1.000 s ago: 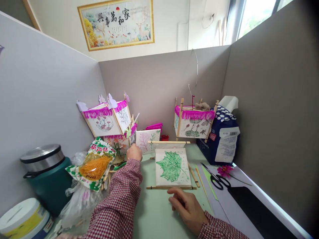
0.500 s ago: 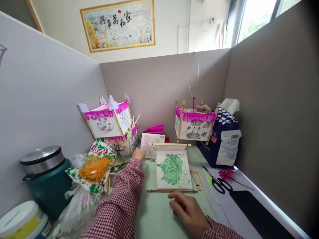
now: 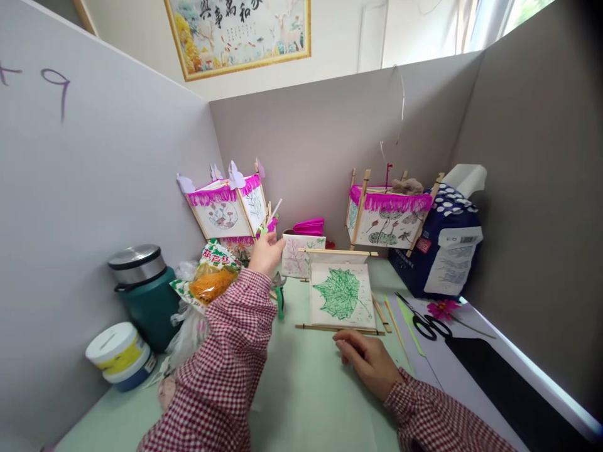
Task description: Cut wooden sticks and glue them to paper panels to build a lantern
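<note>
Pink-fringed lanterns (image 3: 391, 216), three in all, stand beyond our one leaf panel (image 3: 342, 296), our left hand (image 3: 266, 254), higher than before, partly blocking the lower left lantern (image 3: 241, 249), its fingers' hold unclear, our right hand (image 3: 370, 364) released, fingers loosely bent beside the panel, while one pair of pliers (image 3: 281, 303) newly clears our sleeve (image 3: 226, 364).

At ten o'clock you read a handwritten "9" on the partition (image 3: 117, 150); at twelve, 興事萬和 on the framed picture (image 3: 245, 37); at eleven, 葫芦丝 on the packet (image 3: 214, 276).
</note>
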### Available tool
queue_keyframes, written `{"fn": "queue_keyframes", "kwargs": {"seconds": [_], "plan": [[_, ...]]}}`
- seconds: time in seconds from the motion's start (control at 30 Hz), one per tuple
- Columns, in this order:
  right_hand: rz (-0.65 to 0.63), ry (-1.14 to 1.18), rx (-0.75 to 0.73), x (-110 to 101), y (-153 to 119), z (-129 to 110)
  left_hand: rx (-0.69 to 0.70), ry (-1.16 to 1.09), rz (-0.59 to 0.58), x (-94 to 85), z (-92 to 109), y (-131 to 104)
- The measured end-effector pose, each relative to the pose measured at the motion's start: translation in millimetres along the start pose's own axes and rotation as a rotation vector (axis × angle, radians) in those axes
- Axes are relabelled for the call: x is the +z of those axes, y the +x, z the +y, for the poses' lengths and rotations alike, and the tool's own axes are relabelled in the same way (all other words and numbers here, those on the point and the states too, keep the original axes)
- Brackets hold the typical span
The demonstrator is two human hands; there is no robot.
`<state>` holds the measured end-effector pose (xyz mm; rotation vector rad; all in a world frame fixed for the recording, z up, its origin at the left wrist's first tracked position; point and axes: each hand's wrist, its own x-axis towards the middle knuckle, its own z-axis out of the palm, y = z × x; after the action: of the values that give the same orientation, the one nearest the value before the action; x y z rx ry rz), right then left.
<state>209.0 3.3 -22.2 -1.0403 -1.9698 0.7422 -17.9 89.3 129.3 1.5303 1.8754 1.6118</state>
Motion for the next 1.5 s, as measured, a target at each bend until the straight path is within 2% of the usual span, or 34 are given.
{"fn": "queue_keyframes", "kwargs": {"seconds": [0.07,0.1,0.23,0.3,0.4,0.47,0.63,0.73,0.9,1.0,1.1,1.23,1.4,1.5], "plan": [[0.009,0.002,0.006,-0.3,-0.5,1.0,0.034,-0.023,-0.061,-26.6,16.5,-5.3],[0.009,0.002,0.009,-0.3,-0.8,1.6,0.103,-0.047,-0.104,-40.6,23.4,-9.3],[0.005,0.0,0.01,0.4,-2.0,4.0,0.21,0.168,-0.084,-87.6,35.2,-30.7],[-0.001,-0.003,0.016,0.7,-2.6,4.3,0.223,0.35,-0.118,-102.0,30.5,-41.1],[-0.021,-0.02,0.033,0.3,-3.2,4.2,0.253,0.612,-0.295,-116.2,14.0,-52.7],[-0.035,-0.037,0.035,-0.2,-3.7,4.4,0.279,0.771,-0.355,-124.8,0.1,-57.5],[-0.066,-0.064,0.043,-0.5,-4.6,5.7,0.183,1.058,-0.263,-145.0,-28.0,-63.9],[-0.074,-0.082,0.051,-0.6,-4.7,6.4,0.14,1.122,-0.249,-147.9,-36.0,-65.8],[-0.081,-0.094,0.039,0.2,-3.9,7.1,0.155,1.205,-0.063,-135.8,-38.4,-60.4],[-0.063,-0.1,0.026,1.1,-2.8,5.4,0.082,1.26,-0.006,-127.5,-39.0,-50.6],[-0.047,-0.103,0.016,1.3,-2.4,3.8,-0.016,1.284,-0.05,-124.2,-41.9,-39.8],[-0.054,-0.106,0.004,0.5,-3.2,4.3,-0.018,1.292,-0.111,-126.0,-45.7,-30.5],[-0.075,-0.103,0.006,-0.2,-2.7,5.2,-0.046,1.279,-0.046,-128.6,-43.2,-21.6],[-0.075,-0.1,0.008,-0.4,-2.6,3.8,-0.071,1.264,-0.085,-129.1,-40.8,-15.6]]}}
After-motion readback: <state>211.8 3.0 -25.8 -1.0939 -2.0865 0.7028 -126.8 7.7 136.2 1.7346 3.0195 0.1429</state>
